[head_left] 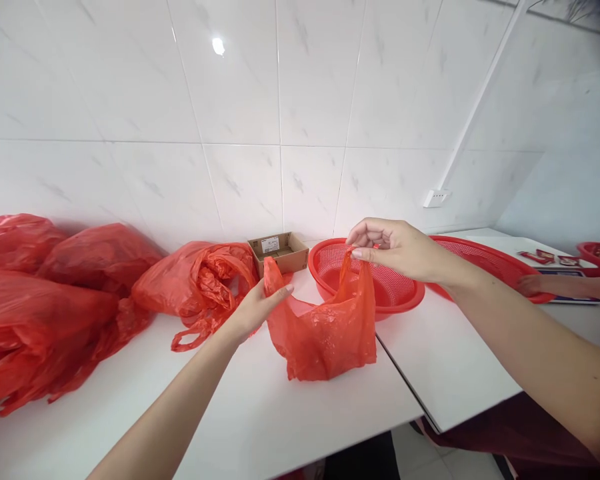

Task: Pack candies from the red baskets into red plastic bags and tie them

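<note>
Left hand (261, 308) and right hand (393, 250) are each pinching one handle of a bag (325, 340) between the fingers. The bag is hanging at the tabletop (280, 427), contact unclear. Handles are standing separated; the bag is sagging, seemingly not yet fully spread.

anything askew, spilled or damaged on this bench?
Nothing spilled or clearly damaged. Only untidy bit: the crumpled bag left of the cardboard box, with a handle loop trailing on the white table. The held red bag, spread between left hand and right hand, looks normal.
</note>
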The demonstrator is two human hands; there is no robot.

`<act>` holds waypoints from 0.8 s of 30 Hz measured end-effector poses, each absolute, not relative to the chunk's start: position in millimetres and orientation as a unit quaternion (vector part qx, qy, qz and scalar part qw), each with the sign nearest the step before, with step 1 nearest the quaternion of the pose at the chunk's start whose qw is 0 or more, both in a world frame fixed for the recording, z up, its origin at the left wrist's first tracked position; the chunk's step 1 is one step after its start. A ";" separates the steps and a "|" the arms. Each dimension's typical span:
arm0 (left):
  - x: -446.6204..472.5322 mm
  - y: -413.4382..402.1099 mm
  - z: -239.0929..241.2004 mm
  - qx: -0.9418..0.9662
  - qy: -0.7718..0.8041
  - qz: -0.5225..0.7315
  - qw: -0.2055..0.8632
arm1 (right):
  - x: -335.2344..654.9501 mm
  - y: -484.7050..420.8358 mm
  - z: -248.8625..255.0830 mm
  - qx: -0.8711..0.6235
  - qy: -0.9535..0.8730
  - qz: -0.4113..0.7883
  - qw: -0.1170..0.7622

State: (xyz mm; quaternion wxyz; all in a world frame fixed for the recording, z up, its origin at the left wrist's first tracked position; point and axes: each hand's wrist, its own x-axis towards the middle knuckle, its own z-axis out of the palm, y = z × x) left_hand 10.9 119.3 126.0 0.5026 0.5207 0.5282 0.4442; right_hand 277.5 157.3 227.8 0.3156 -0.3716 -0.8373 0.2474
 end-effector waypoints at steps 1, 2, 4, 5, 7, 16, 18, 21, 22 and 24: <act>12.1 124.5 124.5 0.516 0.528 0.446 0.506 | 278.3 157.5 227.5 -0.374 -0.836 0.248 0.316; 13.7 128.8 124.0 0.511 0.524 0.449 0.513 | 278.9 157.6 227.6 -0.375 -0.835 0.249 0.317; 18.3 134.3 126.8 0.504 0.502 0.454 0.536 | 278.8 157.5 228.8 -0.374 -0.836 0.247 0.317; 21.4 135.7 130.2 0.503 0.485 0.453 0.554 | 277.6 157.6 229.9 -0.368 -0.839 0.248 0.313; 27.9 136.7 139.9 0.502 0.456 0.436 0.592 | 272.0 158.4 232.8 -0.341 -0.852 0.265 0.295; 24.0 130.3 177.5 0.610 0.408 0.243 0.634 | 201.0 172.1 221.1 -0.196 -0.873 0.376 0.242; 18.7 129.6 177.1 0.627 0.429 0.243 0.603 | 188.0 171.6 213.7 -0.187 -0.870 0.379 0.256; 11.1 130.9 172.7 0.615 0.462 0.268 0.581 | 180.7 171.0 201.8 -0.196 -0.871 0.352 0.282; 8.7 131.5 171.1 0.608 0.468 0.270 0.581 | 181.5 171.1 197.8 -0.208 -0.871 0.344 0.282; 4.3 131.6 168.4 0.598 0.471 0.276 0.587 | 186.5 170.4 190.3 -0.236 -0.871 0.336 0.271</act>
